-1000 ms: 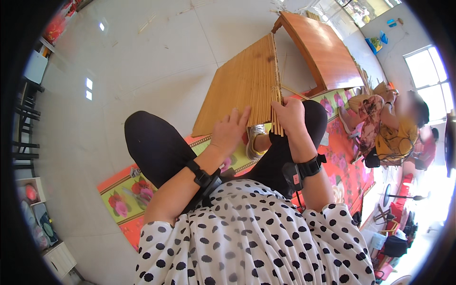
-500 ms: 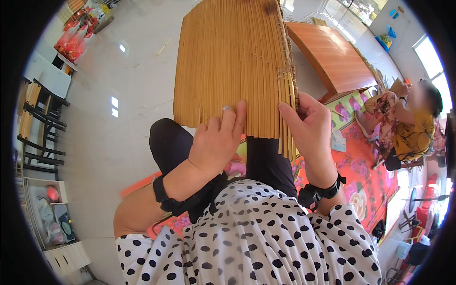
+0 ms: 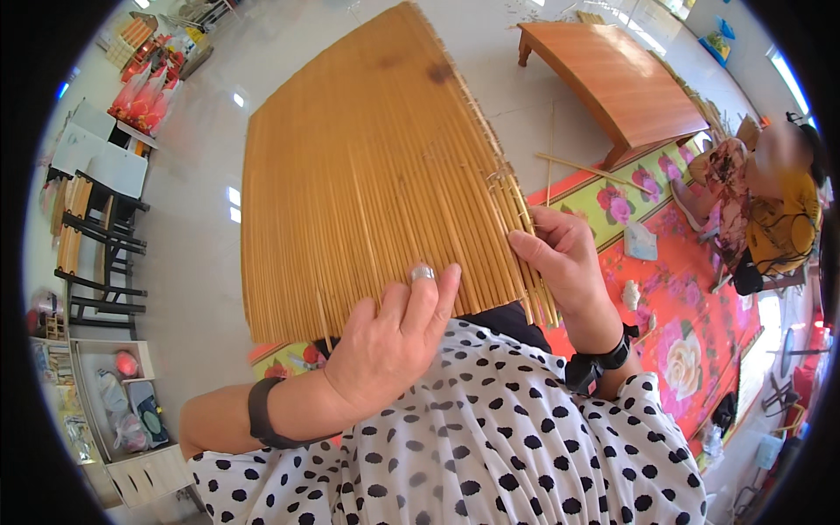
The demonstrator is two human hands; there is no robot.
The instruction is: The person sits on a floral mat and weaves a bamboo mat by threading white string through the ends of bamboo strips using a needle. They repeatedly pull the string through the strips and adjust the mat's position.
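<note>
A large panel of thin, straw-coloured stalks (image 3: 350, 192), laid side by side like a reed mat, slants up in front of me. Dark scorch-like spots mark its far part. My left hand (image 3: 394, 328), with a ring on one finger, lies over its near edge, fingers on top and the thumb hidden, apparently beneath. At the right edge, my right hand (image 3: 569, 267) pinches the outermost stalks, thumb above and fingers around the side. Several stalk ends (image 3: 541, 306) there stick out below the rest. The stitched right border looks rough.
Beyond the mat at right stands a low wooden table (image 3: 612, 79). Loose stalks (image 3: 595, 171) lie near it beside the red floral floor covering (image 3: 647, 350). Another person (image 3: 761, 201) sits at far right. Stacked black-framed furniture (image 3: 101, 245) and an open shelf (image 3: 114, 394) line the left.
The mat has swung left at its far end and come closer to me, now covering most of my legs. Both hands have moved lower with it, keeping to its near and right edges.
</note>
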